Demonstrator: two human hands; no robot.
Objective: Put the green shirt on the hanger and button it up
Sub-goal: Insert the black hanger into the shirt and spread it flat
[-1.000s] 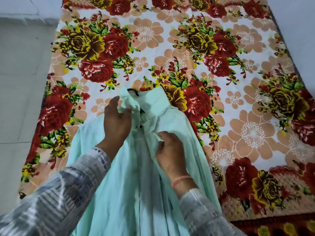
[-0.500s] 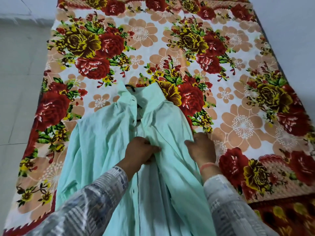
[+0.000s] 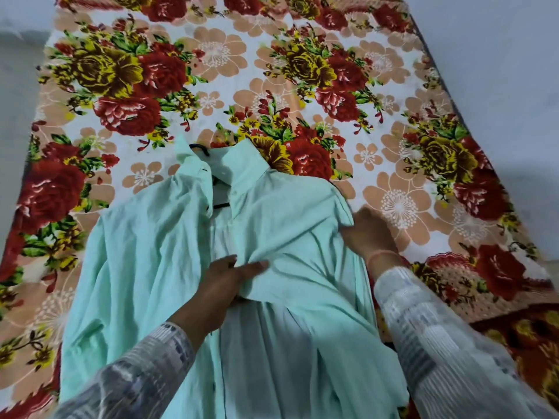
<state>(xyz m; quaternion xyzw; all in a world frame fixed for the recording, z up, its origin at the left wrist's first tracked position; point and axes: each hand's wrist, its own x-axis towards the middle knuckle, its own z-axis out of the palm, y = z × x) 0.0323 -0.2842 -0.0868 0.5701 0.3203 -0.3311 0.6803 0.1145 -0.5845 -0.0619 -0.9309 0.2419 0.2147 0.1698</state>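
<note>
Green shirt (image 3: 151, 252) on black hanger (image 3: 200, 148), lying unbuttoned on floral bedsheet (image 3: 393, 86).
Left hand (image 3: 225, 282) pinches the front panel edge at 6 o'clock; right hand (image 3: 367, 234) grips the shoulder at 3 o'clock.

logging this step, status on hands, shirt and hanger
Left hand pinches front panel of pale green shirt; right hand grips its shoulder. Black hanger inside collar, front unbuttoned. Nothing in the way.

Grey-white patterned sleeves (image 3: 145, 367); a pink wristband (image 3: 381, 256) on the right.
</note>
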